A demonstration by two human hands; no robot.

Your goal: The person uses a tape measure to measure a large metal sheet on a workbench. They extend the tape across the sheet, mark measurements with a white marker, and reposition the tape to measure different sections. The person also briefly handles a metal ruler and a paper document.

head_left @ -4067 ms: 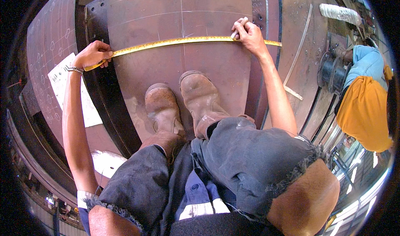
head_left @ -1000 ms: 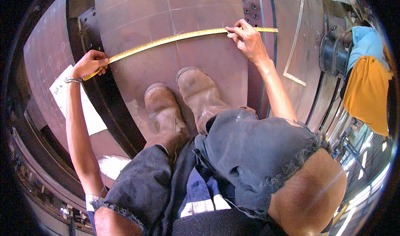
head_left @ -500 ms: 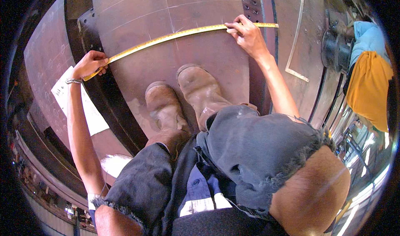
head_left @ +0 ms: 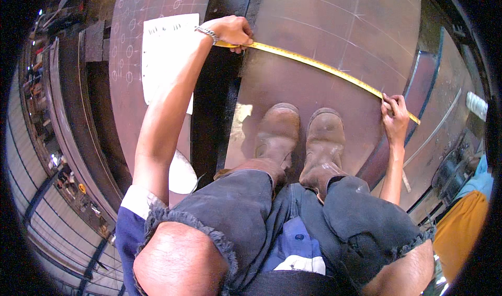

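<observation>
A yellow tape measure (head_left: 319,64) is stretched across a brown steel plate (head_left: 308,32) that bears thin chalk lines. My left hand (head_left: 233,32) closes on the tape at the plate's left edge, above a dark gap. Farther right, my right hand (head_left: 395,113) pinches the tape near the plate's right edge, and a short end of it sticks out past my fingers. Both of my boots (head_left: 277,131) stand on the plate, on the near side of the tape.
A white sheet of paper (head_left: 170,50) lies on another steel plate (head_left: 125,14) marked with chalk circles at left. A dark steel channel (head_left: 217,92) runs between the plates. At far right is a person in orange and blue clothing (head_left: 463,228), near a dark round object (head_left: 451,163).
My view has swung to the left, so the plate and tape appear farther right and tilt the other way. Both hands keep their hold on the tape.
</observation>
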